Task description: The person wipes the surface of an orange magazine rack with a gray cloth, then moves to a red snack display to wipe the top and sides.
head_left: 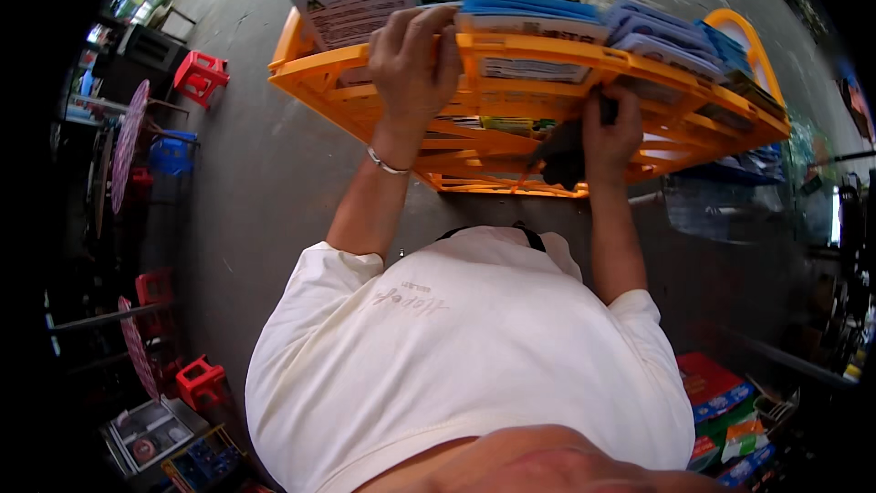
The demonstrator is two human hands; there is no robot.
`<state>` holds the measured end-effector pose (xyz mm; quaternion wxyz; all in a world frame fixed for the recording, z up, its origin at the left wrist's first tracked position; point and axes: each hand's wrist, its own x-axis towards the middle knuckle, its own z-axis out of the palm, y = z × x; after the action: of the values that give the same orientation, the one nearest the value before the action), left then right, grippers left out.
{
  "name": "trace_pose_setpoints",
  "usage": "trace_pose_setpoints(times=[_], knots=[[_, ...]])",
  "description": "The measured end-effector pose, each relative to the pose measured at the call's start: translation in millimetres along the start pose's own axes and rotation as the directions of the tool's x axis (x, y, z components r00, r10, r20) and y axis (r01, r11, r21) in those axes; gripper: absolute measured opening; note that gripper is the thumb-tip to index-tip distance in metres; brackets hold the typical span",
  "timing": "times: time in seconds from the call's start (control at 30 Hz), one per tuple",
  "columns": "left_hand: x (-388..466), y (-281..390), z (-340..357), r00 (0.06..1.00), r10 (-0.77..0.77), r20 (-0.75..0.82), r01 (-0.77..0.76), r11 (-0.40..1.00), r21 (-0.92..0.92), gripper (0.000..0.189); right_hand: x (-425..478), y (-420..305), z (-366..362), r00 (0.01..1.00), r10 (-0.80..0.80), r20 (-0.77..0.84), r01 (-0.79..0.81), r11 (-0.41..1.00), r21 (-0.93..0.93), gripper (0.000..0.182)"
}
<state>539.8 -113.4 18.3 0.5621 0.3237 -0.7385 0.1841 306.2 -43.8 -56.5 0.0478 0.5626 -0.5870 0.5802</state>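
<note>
In front of me stands an orange plastic rack (520, 46) with an open lattice front. My left hand (417, 65) curls its fingers over the top front rim, against the printed packets behind it. Just below the rim, to the right, my right hand (612, 130) holds a dark cloth (564, 150) that hangs down in front of the lower tiers. The top tier bears white printed packets (363, 7), blue-topped packets (530, 10) and pale purple packets (660, 34). Packets with yellow (506, 124) show through the lower bars. My right fingertips are partly hidden by the rim.
Grey concrete floor (239, 198) surrounds the rack. At left are red plastic stools (200, 77), a blue stool (172, 152) and a round table (130, 144). A glass-like panel (725, 205) stands at right. Colourful packages (718, 397) lie at lower right.
</note>
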Motion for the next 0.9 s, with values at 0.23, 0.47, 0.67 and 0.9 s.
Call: trace_pose_setpoints(times=[0.23, 0.47, 0.67, 0.9], knots=[[1, 14, -4, 0.992, -0.118, -0.053, 0.117, 0.993, -0.02, 0.014, -3, 9, -5, 0.997, 0.071, 0.011, -0.071, 0.997, 0.007, 0.015], [-4, 8, -7, 0.99, -0.127, -0.061, 0.128, 0.991, 0.026, 0.014, -4, 18, 7, 0.995, 0.084, 0.058, -0.082, 0.996, -0.035, 0.017], [-8, 9, 2, 0.989, -0.111, -0.093, 0.111, 0.994, -0.007, 0.012, -9, 15, -1, 0.997, -0.003, 0.071, 0.012, 0.992, -0.123, 0.023], [-6, 12, 0, 0.989, -0.105, -0.107, 0.105, 0.994, 0.0, 0.01, -5, 16, -5, 0.997, -0.025, 0.071, 0.031, 0.996, -0.083, 0.031]])
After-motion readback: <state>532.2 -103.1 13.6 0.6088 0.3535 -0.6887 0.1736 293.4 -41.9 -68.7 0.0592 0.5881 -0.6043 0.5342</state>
